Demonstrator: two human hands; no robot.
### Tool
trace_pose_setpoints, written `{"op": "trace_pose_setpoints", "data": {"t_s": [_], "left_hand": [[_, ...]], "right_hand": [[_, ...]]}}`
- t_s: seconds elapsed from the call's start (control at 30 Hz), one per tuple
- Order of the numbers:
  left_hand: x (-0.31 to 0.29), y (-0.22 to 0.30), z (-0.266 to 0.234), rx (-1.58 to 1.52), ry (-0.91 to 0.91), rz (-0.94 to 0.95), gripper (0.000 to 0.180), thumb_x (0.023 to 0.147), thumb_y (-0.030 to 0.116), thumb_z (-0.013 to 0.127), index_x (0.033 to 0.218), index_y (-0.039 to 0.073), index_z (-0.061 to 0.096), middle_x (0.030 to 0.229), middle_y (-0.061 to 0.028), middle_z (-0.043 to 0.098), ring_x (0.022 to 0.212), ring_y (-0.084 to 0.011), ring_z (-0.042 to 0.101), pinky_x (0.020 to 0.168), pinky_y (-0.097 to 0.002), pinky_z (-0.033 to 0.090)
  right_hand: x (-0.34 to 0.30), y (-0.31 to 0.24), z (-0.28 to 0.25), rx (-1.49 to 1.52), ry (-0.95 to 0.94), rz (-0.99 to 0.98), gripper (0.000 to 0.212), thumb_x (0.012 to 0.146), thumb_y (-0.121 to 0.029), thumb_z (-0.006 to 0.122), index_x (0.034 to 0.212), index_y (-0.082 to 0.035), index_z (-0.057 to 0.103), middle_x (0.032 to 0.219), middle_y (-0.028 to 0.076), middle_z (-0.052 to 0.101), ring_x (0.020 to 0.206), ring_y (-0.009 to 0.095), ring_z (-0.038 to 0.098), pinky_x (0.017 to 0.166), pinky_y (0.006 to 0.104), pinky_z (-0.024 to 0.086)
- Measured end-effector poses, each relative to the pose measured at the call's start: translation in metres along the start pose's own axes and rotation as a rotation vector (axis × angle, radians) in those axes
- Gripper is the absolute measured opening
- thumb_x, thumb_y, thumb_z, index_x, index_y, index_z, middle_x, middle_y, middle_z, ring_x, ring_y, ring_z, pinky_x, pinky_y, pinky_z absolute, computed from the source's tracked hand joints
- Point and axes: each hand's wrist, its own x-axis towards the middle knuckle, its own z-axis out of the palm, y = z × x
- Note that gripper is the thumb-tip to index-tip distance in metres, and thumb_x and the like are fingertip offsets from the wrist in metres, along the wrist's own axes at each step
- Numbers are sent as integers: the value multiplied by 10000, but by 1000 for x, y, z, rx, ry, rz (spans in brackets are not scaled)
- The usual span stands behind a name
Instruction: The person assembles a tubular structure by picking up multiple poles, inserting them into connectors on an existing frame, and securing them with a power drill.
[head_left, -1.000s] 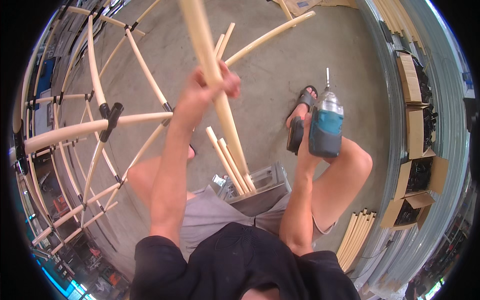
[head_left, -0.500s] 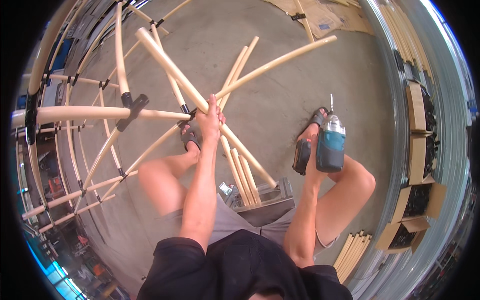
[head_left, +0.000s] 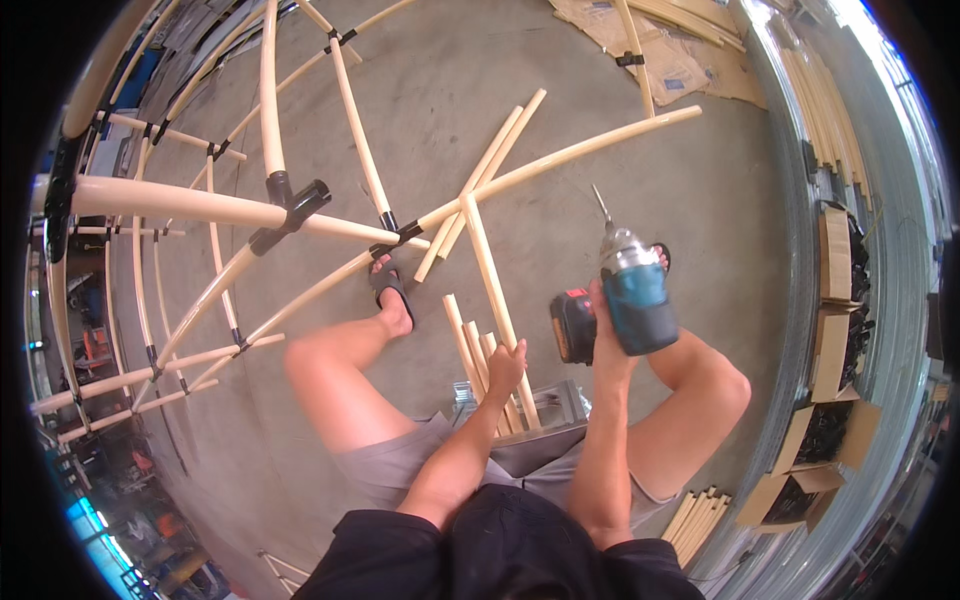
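Only one view here, the head cam. The left hand [head_left: 510, 367] is wrapped around a smooth, cream-coloured round pole [head_left: 487, 262], low down near its foot. That foot is in a grey metal box [head_left: 540, 450] between the thighs, and the pole leans away from the body. The right hand [head_left: 608, 335] is closed round the grip of a teal-and-black cordless drill [head_left: 638, 300], thin metal bit [head_left: 601, 203] pointing away. Can't tell if a finger's on the trigger.

What could bite, imo: with the grip that low, the top could swing and knock the long cream pole [head_left: 580, 155] joined to the frame. Can't tell if they're touching. The drill is also near the knee, so a slip of that wrist could bring the bit near skin.

As for clutter, shorter cream poles [head_left: 463, 340] share the box, right beside the held one, so they could snag it. The cream pipe frame with black joints [head_left: 170, 203] crowds the left side, ending close to the sandalled left foot [head_left: 390, 285]. Loose cream poles [head_left: 496, 147] lie ahead on the concrete floor, an easy trip. Open brown cardboard boxes of black parts [head_left: 835, 260] line the right.
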Motion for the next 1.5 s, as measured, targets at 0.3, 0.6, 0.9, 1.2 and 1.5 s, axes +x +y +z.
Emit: {"op": "trace_pose_setpoints", "data": {"t_s": [0.3, 0.6, 0.9, 1.2, 1.5], "left_hand": [[32, -43, -26, 419, -240, -114, 597, 897, 465, 623, 1196, -52, 597, 1139, -227, 643, 1140, -315, 590, 953, -400, 442], [35, -16, -41, 310, -54, -64, 472, 910, 376, 646, 734, -61, 683, 656, -155, 685, 577, -254, 689, 493, -355, 571], [-50, -43, -11, 203, -437, -440, 419, 856, 356, 724, 795, -56, 685, 643, -113, 666, 557, -192, 657, 474, -322, 512], [-55, -64, -20, 286, -867, -1030, 536, 971, 406, 521, 1179, -84, 580, 1052, -245, 660, 874, -346, 684, 714, -463, 562], [-66, 13, -115, 771, -896, -235, 499, 923, 368, 580, 1241, -16, 595, 1161, -279, 631, 1137, -388, 592, 1000, -447, 431]], "right_hand": [[5, -17, 122, 1057, -251, 1014, 321, 847, -303, 749, 924, -72, 539, 759, 69, 596, 603, 144, 553, 566, 290, 468], [-132, 101, 220, 1524, -93, 1680, 307, 874, -334, 702, 810, -81, 540, 669, 7, 560, 554, 123, 524, 521, 247, 447], [-140, 81, 220, 1234, 4, 1595, 271, 872, -343, 701, 861, -113, 556, 643, 15, 552, 550, 132, 525, 515, 282, 458], [-151, 119, 244, 1348, 23, 1713, 282, 885, -343, 679, 815, -118, 524, 616, 11, 525, 529, 133, 510, 499, 271, 438], [-125, 111, 255, 1521, 45, 1754, 333, 874, -347, 688, 786, -97, 486, 609, 24, 493, 530, 141, 481, 503, 279, 421]]}}
